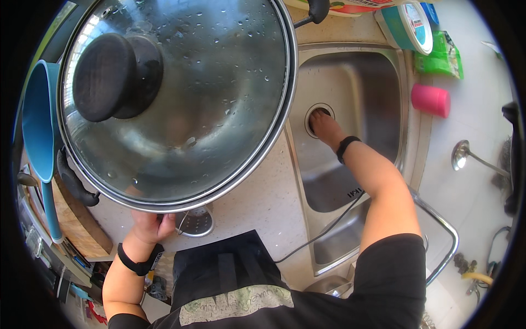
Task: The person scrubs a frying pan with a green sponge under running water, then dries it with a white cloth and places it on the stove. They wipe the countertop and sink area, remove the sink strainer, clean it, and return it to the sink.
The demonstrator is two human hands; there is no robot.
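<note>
My right hand [327, 127] reaches into the drain opening [319, 107] of the stainless steel sink [341, 78], and its fingertips are hidden inside. Under the near rim of a large pot with a wet glass lid [213, 123], my left hand [152, 227] is partly covered. Its thumb is beside a perforated metal strainer [198, 225] with a thin wire. Whether the left hand grips the strainer, the pot or something else cannot be told. A black knob [107, 78] tops the lid.
A smaller basin [339, 238] adjoins the sink, with a dark cord [320, 236] crossing it. Beyond the sink lie a pink cup [430, 100], a green packet [439, 59], a tub [404, 28] and a ladle [461, 154]. At left are a blue scoop [39, 123] and a wooden block [78, 218].
</note>
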